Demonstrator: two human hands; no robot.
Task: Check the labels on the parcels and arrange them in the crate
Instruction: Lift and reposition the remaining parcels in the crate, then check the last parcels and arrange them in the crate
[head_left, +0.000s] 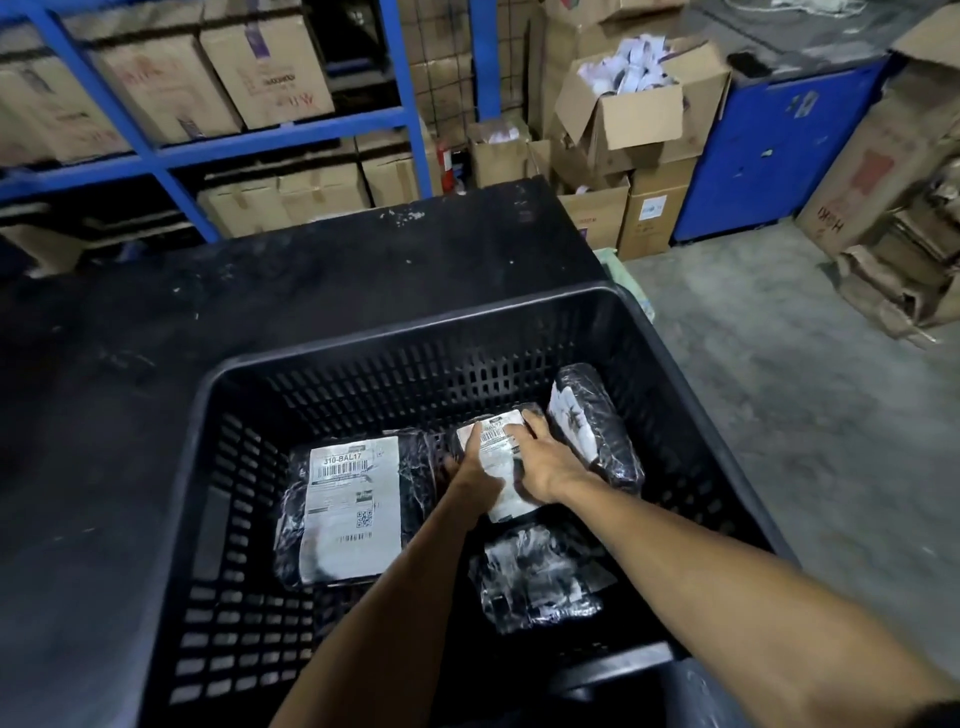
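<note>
A black slotted plastic crate (400, 332) stands on a dark table. Inside lie several black-wrapped parcels with white labels. A large one (353, 512) lies at the left, label up, reading "310-BAL17". A middle parcel (501, 452) lies at the back; my left hand (475, 480) grips its left edge and my right hand (543, 460) rests across its label. Another parcel (592, 421) leans against the right wall. A crumpled one (540, 577) lies in front, under my right forearm.
The dark table top (260, 291) extends left and behind the crate. Blue shelving (156, 156) with cardboard boxes stands at the back. Open boxes (634, 114), a blue cabinet (769, 156) and flattened cardboard (893, 260) line the grey floor at the right.
</note>
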